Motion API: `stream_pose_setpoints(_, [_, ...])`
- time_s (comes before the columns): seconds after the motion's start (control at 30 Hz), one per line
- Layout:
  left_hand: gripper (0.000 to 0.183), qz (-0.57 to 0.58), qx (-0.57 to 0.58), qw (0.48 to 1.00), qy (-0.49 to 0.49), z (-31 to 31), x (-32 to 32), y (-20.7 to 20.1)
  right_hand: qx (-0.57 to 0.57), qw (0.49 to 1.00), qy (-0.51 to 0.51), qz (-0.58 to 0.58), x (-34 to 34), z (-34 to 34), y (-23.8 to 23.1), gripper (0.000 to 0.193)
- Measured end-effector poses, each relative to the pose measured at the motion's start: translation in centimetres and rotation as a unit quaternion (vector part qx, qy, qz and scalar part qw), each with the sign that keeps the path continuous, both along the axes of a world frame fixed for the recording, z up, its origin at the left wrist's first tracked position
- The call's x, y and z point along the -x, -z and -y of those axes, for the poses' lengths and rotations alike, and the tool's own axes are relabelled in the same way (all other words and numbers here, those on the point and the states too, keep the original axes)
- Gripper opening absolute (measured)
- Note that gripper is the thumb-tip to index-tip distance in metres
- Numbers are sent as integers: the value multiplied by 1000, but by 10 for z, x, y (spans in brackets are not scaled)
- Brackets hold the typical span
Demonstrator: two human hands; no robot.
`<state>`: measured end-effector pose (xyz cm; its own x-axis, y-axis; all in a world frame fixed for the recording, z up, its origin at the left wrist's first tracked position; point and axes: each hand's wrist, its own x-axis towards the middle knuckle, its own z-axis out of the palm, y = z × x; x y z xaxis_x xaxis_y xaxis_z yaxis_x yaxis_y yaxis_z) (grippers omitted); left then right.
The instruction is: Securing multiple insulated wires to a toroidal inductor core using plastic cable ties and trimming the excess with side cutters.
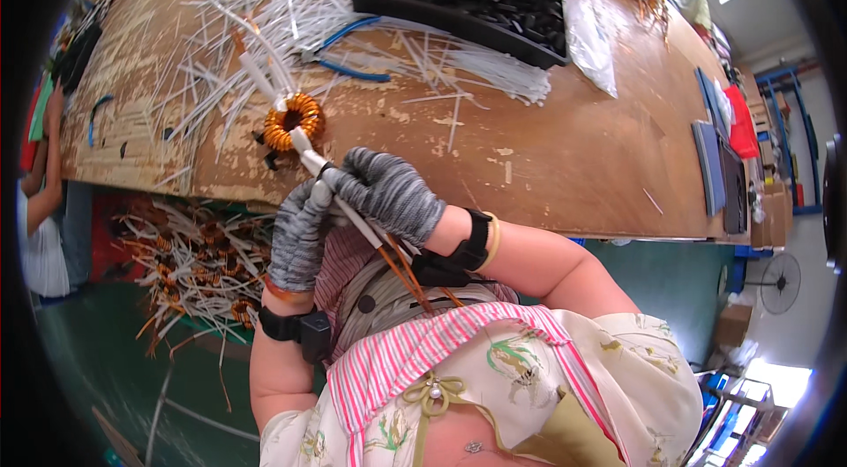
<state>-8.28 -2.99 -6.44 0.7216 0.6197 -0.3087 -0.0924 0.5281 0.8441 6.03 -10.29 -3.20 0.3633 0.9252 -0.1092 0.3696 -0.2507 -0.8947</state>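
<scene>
On the workbench (529,176), close to its front edge, rests a toroidal coil (310,107) wound with copper wire. Long leads in white sleeving run from it, some away across the bench and some toward me. Both hands wear grey knitted gloves. My right hand (393,194) is closed, its fingers pinching the near white-sleeved leads (353,218) beside a small black band (326,170) around them. My left hand (300,233) is closed on the same leads just below. Bare copper ends of these leads hang over my lap.
White plastic strips (494,66) lie scattered at the back, with blue-handled cutters (357,74) among them. A black bin (450,22) holds many small black pieces. Below the bench's left front sits a heap of similar coils (203,260). Another person's arm (48,167) shows at far left.
</scene>
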Motion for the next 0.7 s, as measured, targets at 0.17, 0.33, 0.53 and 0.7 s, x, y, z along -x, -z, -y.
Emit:
stream_pose_setpoints(0.17, [34,-15,-28,999,16,0,-2,3,-4,998,-22,-51,-11,3,0,33])
stream_pose_setpoints(0.33, [52,-8,10,999,50,-6,11,2,-153,978,82,114,-104,23,11,11])
stream_pose_setpoints(0.53, [53,15,14,999,-30,-8,30,1,27,860,113,497,-215,63,7,29])
stream_pose_setpoints(0.7, [49,13,-4,999,-38,-2,21,-4,205,851,106,472,-227,42,2,29])
